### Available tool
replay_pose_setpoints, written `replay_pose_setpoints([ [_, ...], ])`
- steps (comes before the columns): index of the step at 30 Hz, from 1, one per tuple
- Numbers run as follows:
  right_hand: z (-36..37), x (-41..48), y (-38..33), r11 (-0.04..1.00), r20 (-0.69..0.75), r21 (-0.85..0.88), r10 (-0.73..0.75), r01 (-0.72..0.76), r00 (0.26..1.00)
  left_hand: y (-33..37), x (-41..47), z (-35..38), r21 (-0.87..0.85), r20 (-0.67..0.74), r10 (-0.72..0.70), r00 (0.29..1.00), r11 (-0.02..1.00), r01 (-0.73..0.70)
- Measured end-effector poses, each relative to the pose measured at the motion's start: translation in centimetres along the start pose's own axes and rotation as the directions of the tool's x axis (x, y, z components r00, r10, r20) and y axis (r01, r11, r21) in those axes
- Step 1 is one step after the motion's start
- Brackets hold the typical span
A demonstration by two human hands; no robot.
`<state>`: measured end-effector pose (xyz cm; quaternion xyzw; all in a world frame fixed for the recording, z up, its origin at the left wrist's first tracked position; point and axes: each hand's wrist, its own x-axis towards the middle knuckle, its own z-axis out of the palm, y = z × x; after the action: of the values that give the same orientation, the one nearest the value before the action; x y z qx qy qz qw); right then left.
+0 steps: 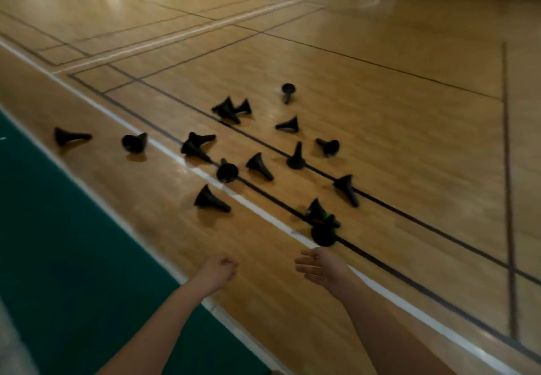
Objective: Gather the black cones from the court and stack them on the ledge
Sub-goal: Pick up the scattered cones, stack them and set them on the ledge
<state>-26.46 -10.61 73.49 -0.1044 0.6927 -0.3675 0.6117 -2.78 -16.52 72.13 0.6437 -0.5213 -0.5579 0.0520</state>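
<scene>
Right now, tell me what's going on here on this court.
A person holds both bare hands out toward black cones scattered on the court floor. The left hand is curled, the right hand open; neither holds anything. Most cones lie tipped over; the nearest cone is just beyond the right hand.

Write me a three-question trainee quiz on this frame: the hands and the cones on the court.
1. True or false: the left hand holds a cone.
2. Which hand is closer to the nearest cones? A) left hand B) right hand
3. Fill in: the upright cone stands on a ___ court line.

Key: 1 false, its curled fingers hold nothing; 2 B; 3 black.
</scene>
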Motion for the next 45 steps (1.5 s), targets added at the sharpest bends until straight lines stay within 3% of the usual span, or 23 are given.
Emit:
replay_pose_setpoints([
  [3, -4.0, 1.0, -0.8, 0.993, -0.053, 0.109, 0.049, -0.043, 0.997, 4.0, 2.6, 3.1, 0.157, 0.078, 0.057, 0.995, 0.985, -0.069],
  [9, -9.0, 4.1, -3.8, 0.970, -0.106, 0.236, 0.089, -0.062, 0.990, 10.9, 7.6, 6.8, 0.304, 0.206, 0.080, 0.975, 0.942, -0.141],
  [18, -12.4, 11.9, -11.7, 0.948, -0.248, 0.318, 0.111, -0.027, 0.962, 20.8, 18.5, 7.5, 0.364, 0.321, 0.094, 0.942, 0.907, -0.215],
  [23, -14.8, 15.5, -15.1, 0.915, -0.269, 0.400, 0.175, -0.056, 0.947, 26.6, 24.6, 8.6, 0.447, 0.303, 0.090, 0.949, 0.866, -0.225],
  [33, -24.2, 23.5, -16.5, 0.863, -0.267, 0.494, 0.265, -0.104, 0.926, 34.7, 32.6, 18.6, 0.447, 0.410, -0.025, 0.912, 0.877, -0.177],
  [39, -30.5, 29.2, -17.4, 0.861, -0.199, 0.477, 0.302, -0.177, 0.932, 38.9, 39.0, 24.0, 0.634, 0.448, -0.005, 0.894, 0.707, -0.313],
  [42, -32.9, 33.4, -17.2, 0.878, -0.204, 0.448, 0.284, -0.168, 0.937, 39.7, 42.7, 26.5, 0.648, 0.448, 0.029, 0.894, 0.678, -0.347],
  [45, -33.9, 38.3, -16.0, 0.869, -0.212, 0.464, 0.297, -0.172, 0.931, 38.2, 46.8, 28.7, 0.698, 0.450, -0.022, 0.893, 0.632, -0.337],
])
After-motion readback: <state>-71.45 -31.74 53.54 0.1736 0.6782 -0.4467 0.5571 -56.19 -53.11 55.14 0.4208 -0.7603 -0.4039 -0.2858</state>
